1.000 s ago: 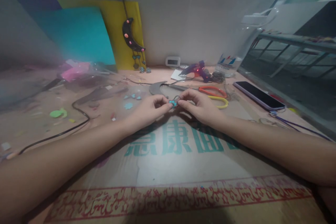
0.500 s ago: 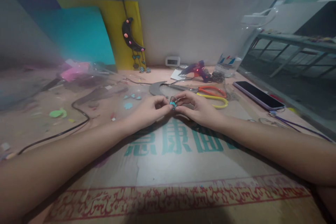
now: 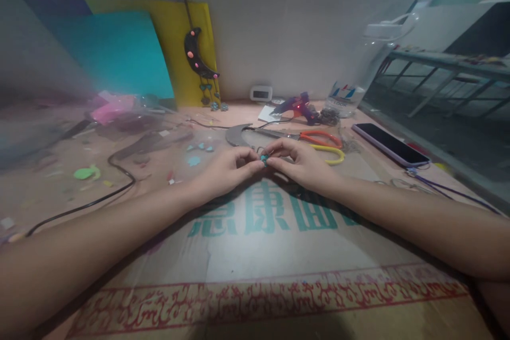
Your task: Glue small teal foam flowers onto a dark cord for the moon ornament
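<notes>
A small turquoise flower-shaped piece (image 3: 264, 158) is pinched between my two hands, above the printed cardboard. My left hand (image 3: 233, 168) grips its left side between thumb and fingertips. From the other side, the thumb and fingers of my right hand (image 3: 297, 162) close on it too. A thin dark loop (image 3: 261, 150) shows just above the piece; whether it is joined to it I cannot tell. Just behind my hands lie scissors with an orange and a yellow handle (image 3: 321, 139). Left of my left hand is a flat light-blue flower (image 3: 194, 161) with several small blue bits (image 3: 201, 147).
A glue gun (image 3: 297, 107) with a red light lies at the back. A phone (image 3: 390, 144) rests at the right. A black cord (image 3: 119, 194) curves across the left. A dark crescent ornament (image 3: 196, 56) hangs before a yellow board (image 3: 151, 21). A clear jug (image 3: 345, 96) stands back right.
My fingers have turned the turquoise piece, so its flower face shows less than before. The right fingertips shifted slightly over it. Both hands stay in nearly the same place.
</notes>
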### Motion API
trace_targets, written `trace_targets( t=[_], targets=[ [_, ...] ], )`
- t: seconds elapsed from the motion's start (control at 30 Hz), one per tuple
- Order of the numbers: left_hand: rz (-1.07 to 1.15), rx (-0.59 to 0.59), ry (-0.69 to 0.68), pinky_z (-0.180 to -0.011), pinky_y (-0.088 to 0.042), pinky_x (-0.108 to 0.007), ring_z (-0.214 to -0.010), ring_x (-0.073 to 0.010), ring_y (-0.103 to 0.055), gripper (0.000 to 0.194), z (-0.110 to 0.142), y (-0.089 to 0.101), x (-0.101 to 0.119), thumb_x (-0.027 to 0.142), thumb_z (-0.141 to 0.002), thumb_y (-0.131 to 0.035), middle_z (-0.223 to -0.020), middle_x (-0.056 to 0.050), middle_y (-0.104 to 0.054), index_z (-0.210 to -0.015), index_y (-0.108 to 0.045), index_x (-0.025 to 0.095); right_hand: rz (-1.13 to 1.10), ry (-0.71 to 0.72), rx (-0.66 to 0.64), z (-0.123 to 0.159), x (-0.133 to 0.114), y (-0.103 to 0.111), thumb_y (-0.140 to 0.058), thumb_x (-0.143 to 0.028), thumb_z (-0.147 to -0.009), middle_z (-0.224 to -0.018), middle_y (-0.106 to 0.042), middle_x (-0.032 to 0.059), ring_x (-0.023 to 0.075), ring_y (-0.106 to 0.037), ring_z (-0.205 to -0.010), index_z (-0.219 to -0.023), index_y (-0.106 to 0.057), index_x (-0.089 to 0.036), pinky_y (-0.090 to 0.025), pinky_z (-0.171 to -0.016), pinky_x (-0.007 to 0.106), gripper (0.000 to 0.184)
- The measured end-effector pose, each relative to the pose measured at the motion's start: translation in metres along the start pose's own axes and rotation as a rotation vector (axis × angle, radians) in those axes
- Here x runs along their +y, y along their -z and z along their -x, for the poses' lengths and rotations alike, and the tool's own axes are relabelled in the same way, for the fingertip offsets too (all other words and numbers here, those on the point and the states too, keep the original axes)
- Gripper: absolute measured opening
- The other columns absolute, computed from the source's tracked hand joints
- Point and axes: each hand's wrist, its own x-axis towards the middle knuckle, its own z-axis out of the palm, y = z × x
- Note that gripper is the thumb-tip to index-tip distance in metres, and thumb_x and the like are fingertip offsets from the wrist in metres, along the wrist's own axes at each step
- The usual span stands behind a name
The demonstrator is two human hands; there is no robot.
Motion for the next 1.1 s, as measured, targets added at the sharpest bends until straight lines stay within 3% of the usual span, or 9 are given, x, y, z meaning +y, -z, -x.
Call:
trace_targets(
  t=[0.2, 0.4, 0.63, 0.87, 1.1],
  targets=[
    [0.023, 0.005, -0.002, -0.071, -0.046, -0.026, -0.082, -0.0176, -0.064, 0.035, 0.0, 0.0, -0.001, 0.049, -0.087, -0.059, -0.093, -0.004, -0.073, -0.098, -0.069, 0.018, -0.093, -0.118, 0.016, -0.001, 0.0, 0.001, -0.064, -0.029, -0.085, -0.085, -0.071, 0.0039, 0.0166, -0.07, -0.077, -0.1, -0.06, -0.016, -0.052, -0.062, 0.025, 0.02],
    [-0.07, 0.028, 0.044, -0.063, -0.042, -0.024, -0.07, -0.0155, -0.058, 0.033, 0.0, 0.001, 0.005, 0.045, -0.088, -0.054, -0.079, -0.002, -0.068, -0.087, -0.067, 0.015, -0.003, -0.02, 0.013, 0.0, 0.0, -0.001, -0.065, -0.024, -0.083, -0.089, -0.072, 0.0042, 0.0167, -0.07, -0.082, -0.097, -0.062, -0.016, -0.055, -0.072, 0.029, 0.016],
    [-0.096, 0.03, 0.043, -0.059, -0.038, -0.024, -0.063, -0.014, -0.053, 0.03, 0.001, 0.001, 0.007, 0.043, -0.087, -0.052, -0.071, 0.0, -0.063, -0.082, -0.064, 0.016, -0.217, -0.083, -0.06, 0.002, -0.002, -0.003, -0.056, -0.029, -0.091, -0.091, -0.07, 0.0047, 0.0169, -0.072, -0.08, -0.1, -0.059, -0.018, -0.058, -0.068, 0.029, 0.014],
    [-0.089, 0.017, 0.042, -0.063, -0.041, -0.024, -0.071, -0.0158, -0.057, 0.026, 0.001, 0.001, 0.01, 0.039, -0.084, -0.052, -0.077, -0.001, -0.066, -0.084, -0.064, 0.017, -0.062, -0.039, -0.019, 0.001, 0.0, -0.002, -0.061, -0.024, -0.085, -0.091, -0.072, 0.0048, 0.0174, -0.07, -0.083, -0.098, -0.061, -0.017, -0.056, -0.07, 0.029, 0.015],
    [-0.086, 0.017, 0.049, -0.062, -0.04, -0.024, -0.07, -0.0159, -0.057, 0.032, 0.001, 0.001, 0.009, 0.045, -0.085, -0.053, -0.077, -0.001, -0.067, -0.085, -0.066, 0.016, 0.011, 0.016, 0.007, 0.0, 0.0, -0.002, -0.063, -0.026, -0.084, -0.092, -0.073, 0.0044, 0.0171, -0.071, -0.083, -0.096, -0.062, -0.018, -0.057, -0.075, 0.031, 0.014]
  ],
)
